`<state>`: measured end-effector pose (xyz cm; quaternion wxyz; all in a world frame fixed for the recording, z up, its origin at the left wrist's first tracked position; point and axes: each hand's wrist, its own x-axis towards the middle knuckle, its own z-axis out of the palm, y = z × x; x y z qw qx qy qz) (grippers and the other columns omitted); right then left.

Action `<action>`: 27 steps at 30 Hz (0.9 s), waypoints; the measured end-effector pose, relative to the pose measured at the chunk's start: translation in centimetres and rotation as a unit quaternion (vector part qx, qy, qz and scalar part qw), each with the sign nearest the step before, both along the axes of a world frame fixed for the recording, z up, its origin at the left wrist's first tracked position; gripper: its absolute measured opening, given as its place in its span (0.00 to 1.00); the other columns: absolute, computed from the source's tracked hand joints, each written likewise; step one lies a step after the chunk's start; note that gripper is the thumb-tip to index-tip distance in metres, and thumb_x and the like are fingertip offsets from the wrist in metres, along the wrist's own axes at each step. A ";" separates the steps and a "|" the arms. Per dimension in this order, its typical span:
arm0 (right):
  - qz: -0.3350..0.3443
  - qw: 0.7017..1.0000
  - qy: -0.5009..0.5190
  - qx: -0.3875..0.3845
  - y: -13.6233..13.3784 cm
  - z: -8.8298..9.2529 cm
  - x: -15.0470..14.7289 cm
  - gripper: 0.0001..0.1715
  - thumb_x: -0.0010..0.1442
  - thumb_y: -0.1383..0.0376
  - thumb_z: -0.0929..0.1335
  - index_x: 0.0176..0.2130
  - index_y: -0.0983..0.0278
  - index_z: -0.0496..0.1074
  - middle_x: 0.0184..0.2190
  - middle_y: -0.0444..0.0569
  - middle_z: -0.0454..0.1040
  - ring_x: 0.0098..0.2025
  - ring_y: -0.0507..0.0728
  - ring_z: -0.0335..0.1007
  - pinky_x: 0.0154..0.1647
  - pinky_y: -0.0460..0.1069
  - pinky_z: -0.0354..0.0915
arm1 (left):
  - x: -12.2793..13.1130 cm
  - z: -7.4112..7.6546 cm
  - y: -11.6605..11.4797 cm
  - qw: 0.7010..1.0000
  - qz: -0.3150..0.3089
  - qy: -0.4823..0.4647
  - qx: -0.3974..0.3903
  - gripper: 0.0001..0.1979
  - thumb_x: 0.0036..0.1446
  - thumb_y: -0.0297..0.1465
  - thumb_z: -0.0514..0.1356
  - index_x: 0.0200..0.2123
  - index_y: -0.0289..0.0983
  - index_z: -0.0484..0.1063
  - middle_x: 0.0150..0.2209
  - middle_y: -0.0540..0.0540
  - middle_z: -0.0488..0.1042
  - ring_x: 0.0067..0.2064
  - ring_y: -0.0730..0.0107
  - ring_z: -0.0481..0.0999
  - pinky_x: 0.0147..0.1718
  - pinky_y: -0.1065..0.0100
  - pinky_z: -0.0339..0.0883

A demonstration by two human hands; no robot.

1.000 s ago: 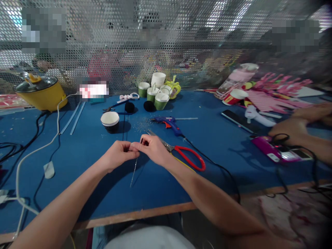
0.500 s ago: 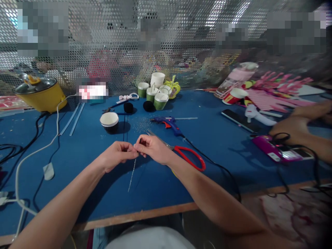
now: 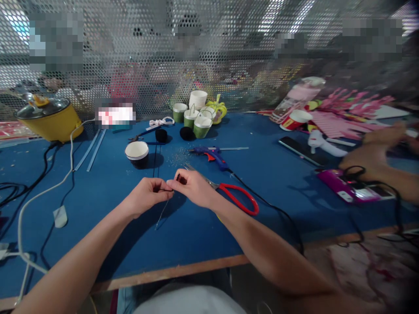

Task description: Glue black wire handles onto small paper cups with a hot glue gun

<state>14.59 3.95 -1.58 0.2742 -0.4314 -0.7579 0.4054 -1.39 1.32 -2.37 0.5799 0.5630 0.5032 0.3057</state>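
My left hand (image 3: 151, 193) and my right hand (image 3: 190, 185) meet above the blue table, fingertips pinched together. A thin silvery wire (image 3: 161, 215) hangs down below them from the pinch. A small dark piece (image 3: 178, 177) shows between the fingers of my right hand; most of it is hidden. Scissors with red handles (image 3: 242, 198) lie beside and partly under my right forearm. Beyond my hands are a black cup with a white rim (image 3: 137, 152) and two black balls, one (image 3: 161, 135) with thin dark stems, the other (image 3: 187, 133) to its right.
A blue glue gun (image 3: 211, 156) lies past my right hand, its cord running to the front right. Green-and-white cups (image 3: 202, 127) stand near the mesh screen. To the left is a yellow electric pot (image 3: 50, 120). Another person's hand (image 3: 376, 161) is at right, near a phone (image 3: 301, 151).
The hanging wire has swung left and shows shorter below my fingers. My hands have shifted very slightly left, still pinched together. The other person's hand at right has moved a little.
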 end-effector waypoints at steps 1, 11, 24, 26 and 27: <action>-0.002 1.000 -0.006 0.004 0.0 0.0 0.0 0.16 0.53 0.58 0.65 0.22 0.66 0.62 0.17 0.39 0.59 0.21 0.46 0.52 0.22 0.44 0.50 | 0.0 -0.1 0.0 1.000 0.001 0.003 0.001 0.11 0.41 0.36 0.62 0.23 0.33 0.68 0.20 0.54 0.63 0.23 0.79 0.57 0.24 0.72 0.50; 0.017 0.994 0.072 -0.076 -0.1 -0.4 -0.2 0.18 0.51 0.53 0.66 0.24 0.65 0.62 0.19 0.40 0.63 0.20 0.46 0.54 0.20 0.44 0.51 | 0.2 0.2 -0.1 0.999 -0.005 -0.016 -0.030 0.12 0.42 0.36 0.61 0.24 0.32 0.68 0.19 0.55 0.60 0.20 0.82 0.51 0.19 0.74 0.43; 0.025 0.993 0.087 -0.081 0.2 -0.7 -0.1 0.18 0.52 0.54 0.65 0.23 0.65 0.61 0.14 0.36 0.56 0.17 0.45 0.48 0.18 0.43 0.46 | -0.1 1.1 -0.1 1.000 -0.016 0.013 -0.011 0.07 0.41 0.32 0.61 0.21 0.33 0.67 0.17 0.56 0.59 0.20 0.81 0.52 0.21 0.73 0.46; 0.027 0.995 0.077 -0.064 0.2 -0.6 0.0 0.17 0.53 0.55 0.65 0.23 0.65 0.61 0.14 0.36 0.56 0.18 0.45 0.48 0.19 0.43 0.46 | -0.2 1.1 -0.1 1.000 -0.020 0.018 -0.010 0.07 0.42 0.32 0.60 0.22 0.33 0.67 0.17 0.56 0.59 0.21 0.81 0.53 0.21 0.73 0.46; 0.027 0.996 0.070 -0.057 0.2 -0.6 0.0 0.17 0.53 0.55 0.65 0.23 0.65 0.61 0.15 0.37 0.56 0.18 0.45 0.47 0.19 0.43 0.47 | -0.3 1.0 -0.1 1.000 -0.021 0.022 -0.008 0.07 0.42 0.32 0.60 0.23 0.33 0.68 0.18 0.56 0.59 0.21 0.81 0.53 0.21 0.73 0.46</action>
